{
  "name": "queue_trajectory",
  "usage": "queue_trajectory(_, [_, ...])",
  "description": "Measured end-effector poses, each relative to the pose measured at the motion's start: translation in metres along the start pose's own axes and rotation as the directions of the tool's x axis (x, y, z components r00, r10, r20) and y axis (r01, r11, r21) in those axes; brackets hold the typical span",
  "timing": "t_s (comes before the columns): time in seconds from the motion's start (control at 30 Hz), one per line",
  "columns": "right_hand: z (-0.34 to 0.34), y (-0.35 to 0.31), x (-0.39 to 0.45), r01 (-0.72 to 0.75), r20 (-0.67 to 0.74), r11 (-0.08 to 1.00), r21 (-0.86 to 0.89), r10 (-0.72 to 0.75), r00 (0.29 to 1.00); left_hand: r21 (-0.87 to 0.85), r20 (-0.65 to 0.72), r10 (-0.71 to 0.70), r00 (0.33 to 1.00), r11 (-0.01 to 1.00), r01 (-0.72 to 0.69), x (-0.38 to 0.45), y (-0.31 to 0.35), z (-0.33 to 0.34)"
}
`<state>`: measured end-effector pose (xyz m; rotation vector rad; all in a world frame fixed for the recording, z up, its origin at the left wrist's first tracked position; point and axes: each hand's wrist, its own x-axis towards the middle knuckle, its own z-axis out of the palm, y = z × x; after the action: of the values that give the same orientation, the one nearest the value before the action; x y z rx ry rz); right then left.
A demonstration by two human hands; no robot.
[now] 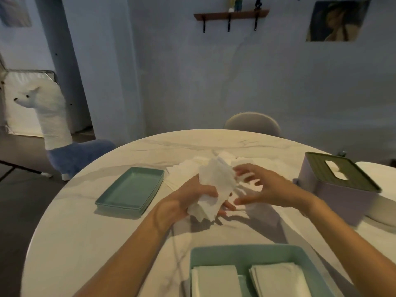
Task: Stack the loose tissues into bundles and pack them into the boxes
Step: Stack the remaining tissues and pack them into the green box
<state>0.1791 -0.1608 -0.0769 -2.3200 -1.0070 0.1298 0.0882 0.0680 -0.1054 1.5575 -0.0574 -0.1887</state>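
I see my left hand [188, 200] gripping a ragged bundle [214, 185] of tissues upright above the table [85, 232], probably so its edges can be squared. My right hand [263, 187] is spread open just beside it, holding nothing. More loose tissues [184, 170] lie behind; the box [257, 252] with two stacks sits nearest me.

Lid [130, 189] left of tissues [186, 170]; box [334, 189] right

Dim bluish room around me. I'm at a round marble-look table [111, 211], a grey chair [252, 123] tucked in opposite. Plain wall has a small wooden shelf [231, 15] and a poster [337, 20]. Plush alpaca [57, 133] stands on the dark floor [21, 200], left.
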Motion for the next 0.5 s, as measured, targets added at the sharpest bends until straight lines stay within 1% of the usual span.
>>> queue_trajectory(0.03, [0.000, -0.006, -0.005, 0.035, -0.011, 0.990, 0.138, -0.034, 0.999, 0.103, 0.021, 0.008, 1.000, 0.995, -0.010, -0.001, 0.003, 0.002])
queue_trajectory(0.07, [0.000, -0.013, -0.012, 0.067, -0.016, 0.970, 0.233, -0.065, 0.998, 0.208, 0.069, 0.018, 0.997, 0.978, -0.032, -0.003, 0.005, 0.006])
queue_trajectory(0.1, [0.002, -0.019, -0.018, 0.099, -0.022, 0.957, 0.272, -0.097, 0.995, 0.292, 0.101, 0.028, 0.994, 0.955, -0.057, -0.004, 0.005, 0.009])
queue_trajectory(0.13, [0.004, -0.023, -0.023, 0.133, -0.041, 0.954, 0.268, -0.127, 0.991, 0.366, 0.127, 0.040, 0.991, 0.927, -0.085, -0.005, 0.004, 0.010])
queue_trajectory(0.17, [0.009, -0.025, -0.027, 0.161, -0.070, 0.955, 0.249, -0.148, 0.987, 0.437, 0.124, 0.061, 0.990, 0.893, -0.110, -0.006, 0.005, 0.011])
queue_trajectory(0.2, [0.013, -0.025, -0.031, 0.173, -0.105, 0.954, 0.243, -0.151, 0.983, 0.504, 0.102, 0.098, 0.990, 0.853, -0.137, -0.006, 0.005, 0.010])
queue_trajectory(0.27, [0.022, -0.021, -0.037, 0.161, -0.189, 0.931, 0.328, -0.102, 0.977, 0.602, 0.034, 0.225, 0.974, 0.773, -0.200, -0.008, 0.007, 0.007])
queue_trajectory(0.3, [0.026, -0.018, -0.041, 0.151, -0.231, 0.913, 0.380, -0.065, 0.971, 0.611, -0.006, 0.286, 0.958, 0.760, -0.223, -0.008, 0.007, 0.004])
queue_trajectory(0.37, [0.035, -0.012, -0.047, 0.145, -0.277, 0.871, 0.469, -0.011, 0.961, 0.536, -0.084, 0.354, 0.932, 0.804, -0.257, -0.006, 0.003, -0.001])
queue_trajectory(0.4, [0.038, -0.009, -0.050, 0.139, -0.278, 0.840, 0.525, 0.015, 0.961, 0.502, -0.097, 0.364, 0.926, 0.821, -0.270, -0.006, 0.000, 0.000])
queue_trajectory(0.5, [0.049, -0.005, -0.054, 0.100, -0.223, 0.703, 0.704, 0.085, 0.971, 0.429, -0.121, 0.356, 0.927, 0.861, -0.274, 0.003, -0.016, 0.007])
